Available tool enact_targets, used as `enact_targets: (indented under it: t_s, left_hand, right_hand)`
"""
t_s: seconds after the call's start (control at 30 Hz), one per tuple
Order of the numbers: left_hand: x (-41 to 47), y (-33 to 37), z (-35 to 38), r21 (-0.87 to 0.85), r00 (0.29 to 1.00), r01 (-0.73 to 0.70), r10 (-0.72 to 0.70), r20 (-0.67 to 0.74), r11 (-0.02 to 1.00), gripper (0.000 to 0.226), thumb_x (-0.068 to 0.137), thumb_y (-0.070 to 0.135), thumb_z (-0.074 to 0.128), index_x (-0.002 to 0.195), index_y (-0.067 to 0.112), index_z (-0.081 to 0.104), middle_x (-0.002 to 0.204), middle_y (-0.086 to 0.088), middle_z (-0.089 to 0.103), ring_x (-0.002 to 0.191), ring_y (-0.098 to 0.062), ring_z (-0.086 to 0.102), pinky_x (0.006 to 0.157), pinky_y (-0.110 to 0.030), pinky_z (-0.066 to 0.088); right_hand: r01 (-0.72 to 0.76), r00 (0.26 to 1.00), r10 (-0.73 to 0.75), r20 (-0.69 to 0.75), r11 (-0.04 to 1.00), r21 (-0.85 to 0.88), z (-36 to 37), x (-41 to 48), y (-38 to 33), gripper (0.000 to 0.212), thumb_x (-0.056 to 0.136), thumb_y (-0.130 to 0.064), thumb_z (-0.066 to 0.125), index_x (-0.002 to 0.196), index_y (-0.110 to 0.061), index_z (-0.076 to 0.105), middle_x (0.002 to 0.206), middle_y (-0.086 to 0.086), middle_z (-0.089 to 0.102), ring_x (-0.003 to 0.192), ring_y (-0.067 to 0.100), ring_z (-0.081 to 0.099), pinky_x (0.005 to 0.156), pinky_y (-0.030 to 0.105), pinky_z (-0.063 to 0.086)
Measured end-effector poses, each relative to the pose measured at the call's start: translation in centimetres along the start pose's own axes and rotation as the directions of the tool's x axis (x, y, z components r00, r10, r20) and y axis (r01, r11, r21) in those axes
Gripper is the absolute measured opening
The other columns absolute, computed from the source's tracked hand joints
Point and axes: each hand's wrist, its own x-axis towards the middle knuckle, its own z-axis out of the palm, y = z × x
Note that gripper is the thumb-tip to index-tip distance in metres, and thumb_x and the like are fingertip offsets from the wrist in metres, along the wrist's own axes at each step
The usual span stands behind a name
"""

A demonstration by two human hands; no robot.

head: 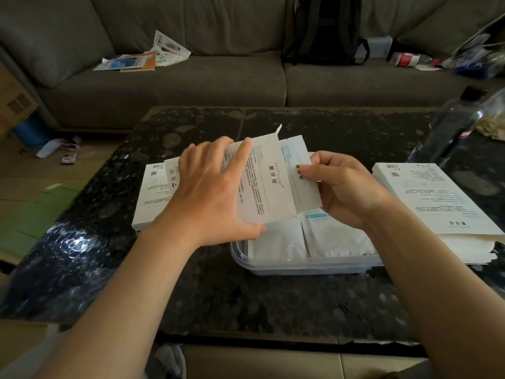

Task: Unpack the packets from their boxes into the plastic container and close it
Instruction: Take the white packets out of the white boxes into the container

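My left hand (pixel 213 192) grips a white printed box (pixel 263 184) held above the clear plastic container (pixel 306 265), its end flap open. My right hand (pixel 338 187) pinches a stack of white packets (pixel 303 181) that stick partway out of the box's right end. Inside the container lie white packets (pixel 328 236) side by side, some with blue print. No lid for the container is in view.
A white box (pixel 153 198) lies flat on the dark stone table (pixel 218 291) to the left, and a stack of white boxes (pixel 437 209) to the right. A clear bottle (pixel 448 127) stands at far right. Behind is a grey sofa (pixel 191 86) with papers and a backpack.
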Motion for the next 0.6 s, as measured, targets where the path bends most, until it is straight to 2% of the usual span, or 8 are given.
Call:
enact_targets:
  t_s: [0.13, 0.23, 0.27, 0.37, 0.4, 0.47, 0.53, 0.6]
  left_hand:
    - [0.1, -0.3, -0.1, -0.014, 1.000, 0.016, -0.016, 0.015, 1.000, 0.128, 0.049, 0.080, 0.066, 0.152, 0.025, 0.015, 0.150, -0.005, 0.025, 0.136, -0.029, 0.025, 0.115, -0.051, 0.020]
    - [0.1, -0.5, -0.2, -0.018, 0.999, 0.022, -0.021, 0.026, 1.000, 0.129, 0.049, 0.081, 0.065, 0.153, 0.025, 0.014, 0.151, -0.004, 0.024, 0.137, -0.029, 0.024, 0.116, -0.051, 0.020]
    - [0.1, -0.6, -0.1, -0.016, 0.999, 0.022, -0.022, 0.028, 1.000, 0.129, 0.049, 0.081, 0.065, 0.153, 0.025, 0.014, 0.151, -0.004, 0.024, 0.137, -0.029, 0.024, 0.116, -0.051, 0.020]
    - [0.1, -1.0, -0.2, -0.017, 0.998, 0.043, -0.042, 0.041, 0.999, 0.131, 0.048, 0.083, 0.063, 0.154, 0.026, 0.011, 0.152, -0.003, 0.022, 0.138, -0.029, 0.022, 0.117, -0.050, 0.017]
    - [0.1, -1.2, -0.3, -0.021, 0.998, 0.055, -0.054, 0.043, 0.998, 0.132, 0.047, 0.084, 0.062, 0.155, 0.026, 0.011, 0.152, -0.003, 0.021, 0.139, -0.028, 0.021, 0.117, -0.050, 0.016]
    - [0.1, -1.6, -0.6, -0.025, 0.996, 0.076, -0.075, 0.040, 0.997, 0.134, 0.046, 0.084, 0.061, 0.155, 0.025, 0.010, 0.153, -0.003, 0.022, 0.140, -0.029, 0.021, 0.117, -0.050, 0.016]
    - [0.1, -1.9, -0.9, -0.020, 0.994, 0.102, -0.101, 0.046, 0.995, 0.135, 0.045, 0.084, 0.061, 0.155, 0.026, 0.009, 0.154, -0.003, 0.020, 0.141, -0.030, 0.020, 0.118, -0.050, 0.016]
    - [0.2, -2.2, -1.1, -0.013, 0.990, 0.133, -0.132, 0.054, 0.991, 0.136, 0.045, 0.084, 0.062, 0.156, 0.026, 0.007, 0.155, -0.003, 0.018, 0.142, -0.030, 0.018, 0.118, -0.049, 0.015]
  right_hand:
    - [0.024, 0.995, -0.026, -0.097, 1.000, -0.019, -0.4, 0.0, -0.1, 0.024, 0.101, -0.011, 0.058, 0.078, -0.011, 0.049, 0.107, 0.009, 0.076, 0.100, 0.029, 0.074, 0.069, 0.031, 0.059]
    - [0.054, 0.980, -0.069, -0.187, 0.995, -0.081, -0.6, 0.1, -0.4, 0.010, 0.097, -0.011, 0.064, 0.093, -0.012, 0.055, 0.105, 0.008, 0.076, 0.096, 0.027, 0.075, 0.068, 0.033, 0.061]
    - [0.065, 0.976, -0.081, -0.200, 0.994, -0.089, -0.7, 0.0, -0.6, 0.012, 0.095, -0.011, 0.066, 0.101, -0.014, 0.057, 0.107, 0.008, 0.075, 0.095, 0.026, 0.076, 0.070, 0.036, 0.062]
    - [0.123, 0.965, -0.138, -0.221, 0.989, -0.081, -1.8, -0.4, -1.2, 0.035, 0.092, -0.008, 0.068, 0.121, -0.028, 0.059, 0.106, 0.007, 0.076, 0.093, 0.025, 0.076, 0.072, 0.042, 0.063]
    - [0.157, 0.958, -0.171, -0.230, 0.985, -0.076, -2.1, -0.7, -1.6, 0.032, 0.093, -0.007, 0.067, 0.118, -0.027, 0.063, 0.105, 0.006, 0.077, 0.094, 0.025, 0.076, 0.071, 0.040, 0.063]
    - [0.203, 0.946, -0.214, -0.244, 0.977, -0.070, -2.9, -1.2, -2.4, 0.019, 0.095, -0.003, 0.062, 0.098, -0.018, 0.073, 0.107, 0.004, 0.077, 0.099, 0.025, 0.075, 0.072, 0.035, 0.062]
    - [0.212, 0.941, -0.212, -0.263, 0.977, -0.030, -3.7, -1.6, -3.0, 0.027, 0.097, 0.002, 0.054, 0.086, -0.011, 0.075, 0.110, 0.007, 0.077, 0.101, 0.026, 0.074, 0.073, 0.032, 0.062]
    - [0.232, 0.943, -0.209, -0.258, 0.971, 0.061, -4.4, -2.0, -3.5, 0.037, 0.095, 0.010, 0.042, 0.088, -0.005, 0.074, 0.110, 0.009, 0.077, 0.102, 0.030, 0.074, 0.075, 0.031, 0.062]
